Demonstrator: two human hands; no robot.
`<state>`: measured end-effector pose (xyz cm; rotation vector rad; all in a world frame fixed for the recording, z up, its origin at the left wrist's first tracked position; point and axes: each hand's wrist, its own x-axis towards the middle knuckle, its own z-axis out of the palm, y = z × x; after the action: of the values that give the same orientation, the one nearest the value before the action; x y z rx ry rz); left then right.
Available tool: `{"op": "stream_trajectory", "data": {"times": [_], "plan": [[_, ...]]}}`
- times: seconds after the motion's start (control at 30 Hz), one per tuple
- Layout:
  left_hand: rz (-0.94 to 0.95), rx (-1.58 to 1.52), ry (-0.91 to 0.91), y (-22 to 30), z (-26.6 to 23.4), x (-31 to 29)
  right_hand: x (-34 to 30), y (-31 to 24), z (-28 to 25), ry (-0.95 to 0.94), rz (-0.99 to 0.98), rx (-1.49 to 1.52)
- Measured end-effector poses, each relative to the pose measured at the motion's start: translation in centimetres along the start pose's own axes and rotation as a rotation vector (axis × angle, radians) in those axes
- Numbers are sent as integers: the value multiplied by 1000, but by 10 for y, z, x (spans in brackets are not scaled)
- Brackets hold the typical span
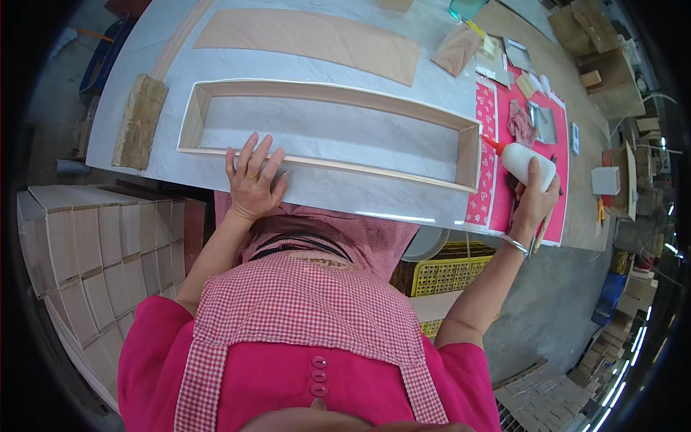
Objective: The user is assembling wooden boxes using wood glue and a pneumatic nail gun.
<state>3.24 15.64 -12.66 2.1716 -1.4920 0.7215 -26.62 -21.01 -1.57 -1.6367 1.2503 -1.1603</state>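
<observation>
A long rectangular wooden frame [345, 171], with no panel inside it, lies on the pale marbled tabletop [216, 165]. My left hand [255, 176] rests with spread fingers over the frame's near side, left of its middle. Beyond the frame's right end, my right hand [533, 201] grips a white squeeze bottle [529, 165] with a red nozzle. The bottle is tilted, its tip pointing left and close to the frame's far right corner. A long thin wooden panel [309, 42] lies flat behind the frame.
At the table's left edge stands a rough wooden block [140, 121]. A pink patterned mat [554, 209] on the right bears a crumpled cloth [521, 124] and a metal tray [543, 124]. Stacked wooden boxes [93, 252] stand at lower left, a yellow crate [450, 276] below the table.
</observation>
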Motion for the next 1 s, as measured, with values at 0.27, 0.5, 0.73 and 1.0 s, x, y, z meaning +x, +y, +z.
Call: {"op": "stream_trajectory", "data": {"times": [0.27, 0.5, 0.73, 1.0], "plan": [[3, -4, 4, 2, -1, 1, -22, -9, -33, -21, 3, -88], [14, -13, 12, 0, 4, 2, -45, -29, -55, -80, 57, -137], [-81, -64, 30, 3, -10, -13, -75, -44, -16, -185, 54, 41], [31, -163, 62, 13, -1, -21, -183, -96, 170, -580, -60, 344]]}}
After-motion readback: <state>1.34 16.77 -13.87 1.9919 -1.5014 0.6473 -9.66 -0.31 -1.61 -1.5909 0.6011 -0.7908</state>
